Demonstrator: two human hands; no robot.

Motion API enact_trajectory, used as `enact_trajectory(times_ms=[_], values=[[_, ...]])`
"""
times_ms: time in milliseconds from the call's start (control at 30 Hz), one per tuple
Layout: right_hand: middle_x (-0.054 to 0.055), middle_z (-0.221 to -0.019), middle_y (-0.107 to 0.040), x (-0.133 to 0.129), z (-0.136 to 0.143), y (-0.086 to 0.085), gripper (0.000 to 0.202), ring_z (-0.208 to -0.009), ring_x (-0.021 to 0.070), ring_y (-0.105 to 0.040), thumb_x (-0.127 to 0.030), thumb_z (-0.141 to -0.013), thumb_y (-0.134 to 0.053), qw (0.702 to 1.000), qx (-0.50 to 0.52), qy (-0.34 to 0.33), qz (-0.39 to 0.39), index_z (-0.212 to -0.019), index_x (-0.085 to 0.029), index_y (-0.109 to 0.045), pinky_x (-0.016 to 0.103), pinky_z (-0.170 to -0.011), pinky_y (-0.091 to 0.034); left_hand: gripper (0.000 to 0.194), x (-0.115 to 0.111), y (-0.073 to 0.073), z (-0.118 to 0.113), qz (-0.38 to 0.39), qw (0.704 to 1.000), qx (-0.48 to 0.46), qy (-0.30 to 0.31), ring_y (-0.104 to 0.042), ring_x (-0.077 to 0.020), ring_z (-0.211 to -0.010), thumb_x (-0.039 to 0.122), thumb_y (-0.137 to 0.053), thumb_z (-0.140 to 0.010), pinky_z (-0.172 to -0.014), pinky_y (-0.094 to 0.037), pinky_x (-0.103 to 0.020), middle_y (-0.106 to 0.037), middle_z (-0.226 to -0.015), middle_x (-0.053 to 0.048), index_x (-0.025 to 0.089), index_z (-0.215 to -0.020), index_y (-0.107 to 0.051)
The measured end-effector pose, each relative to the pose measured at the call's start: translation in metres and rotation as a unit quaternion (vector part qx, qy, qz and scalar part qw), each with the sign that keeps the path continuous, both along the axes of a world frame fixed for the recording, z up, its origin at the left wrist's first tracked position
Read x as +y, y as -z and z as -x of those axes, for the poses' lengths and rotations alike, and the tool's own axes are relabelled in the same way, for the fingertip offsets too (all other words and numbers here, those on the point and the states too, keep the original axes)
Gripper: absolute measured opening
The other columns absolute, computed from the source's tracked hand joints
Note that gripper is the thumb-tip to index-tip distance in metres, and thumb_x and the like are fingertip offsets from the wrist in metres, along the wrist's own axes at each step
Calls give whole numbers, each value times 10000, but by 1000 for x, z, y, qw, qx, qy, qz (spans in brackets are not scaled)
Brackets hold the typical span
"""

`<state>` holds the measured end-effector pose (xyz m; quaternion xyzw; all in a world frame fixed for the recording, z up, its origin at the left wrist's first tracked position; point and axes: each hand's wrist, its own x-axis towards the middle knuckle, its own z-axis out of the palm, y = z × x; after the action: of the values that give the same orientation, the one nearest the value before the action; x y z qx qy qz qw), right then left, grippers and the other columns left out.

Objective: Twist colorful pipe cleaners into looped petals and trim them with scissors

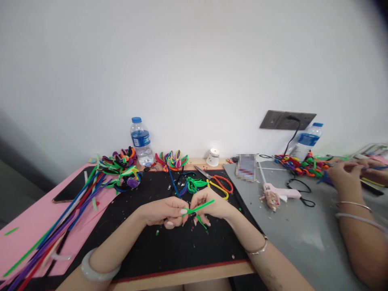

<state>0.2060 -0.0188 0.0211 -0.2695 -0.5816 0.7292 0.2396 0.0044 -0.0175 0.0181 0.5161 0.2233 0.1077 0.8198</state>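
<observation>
Over the black mat (pixel 169 252), my two hands meet at a bright green pipe cleaner (pixel 203 206). My left hand (pixel 165 212) pinches it between thumb and fingers. From the other side my right hand (pixel 209 204) grips it too, its fingertips touching those of the left. One green end points up to the right, and another piece of green hangs below the right fingers. Just beyond the hands lie a bundle of bent green pipe cleaners (pixel 195 184) and scissors (pixel 222 184) with red and yellow handles.
Long pipe cleaners (pixel 60 238) and a phone (pixel 71 188) lie on pink card at left. Water bottles (pixel 141 141) stand by the wall. A pink glue gun (pixel 281 190) rests on the grey surface at right, where another person's hands (pixel 348 176) work. A white cup (pixel 212 157) stands behind.
</observation>
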Motion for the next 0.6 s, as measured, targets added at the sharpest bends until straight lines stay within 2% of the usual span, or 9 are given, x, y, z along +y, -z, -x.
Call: enact_trajectory(times_ms=[200,467,600], values=[[6,-524,-622,0,1,5,166,-277,55,-445,-217,-626,-669,1000,-21,-6,-1,-695,-104,-570,158,-293,-357,317,0,5,0,-41,999,19,1,-282,-38,-348,421,-595,-721,-388,-179,-197,-440,-430,48,108,-696,-553],[-39,-485,-546,1,5,4,222,-306,26,-368,-325,-702,-623,995,-47,25,-88,-686,-120,-540,149,-297,-250,324,2,4,0,-74,997,26,-27,-290,-37,-354,427,-570,-741,-387,-173,-193,-431,-454,51,104,-731,-548],[-70,-446,-461,3,5,5,256,-342,21,-326,-354,-717,-615,986,-65,59,-140,-653,-124,-521,150,-336,-231,324,3,4,-1,-103,993,31,-45,-270,-37,-351,429,-525,-774,-390,-178,-194,-415,-447,55,109,-731,-539]])
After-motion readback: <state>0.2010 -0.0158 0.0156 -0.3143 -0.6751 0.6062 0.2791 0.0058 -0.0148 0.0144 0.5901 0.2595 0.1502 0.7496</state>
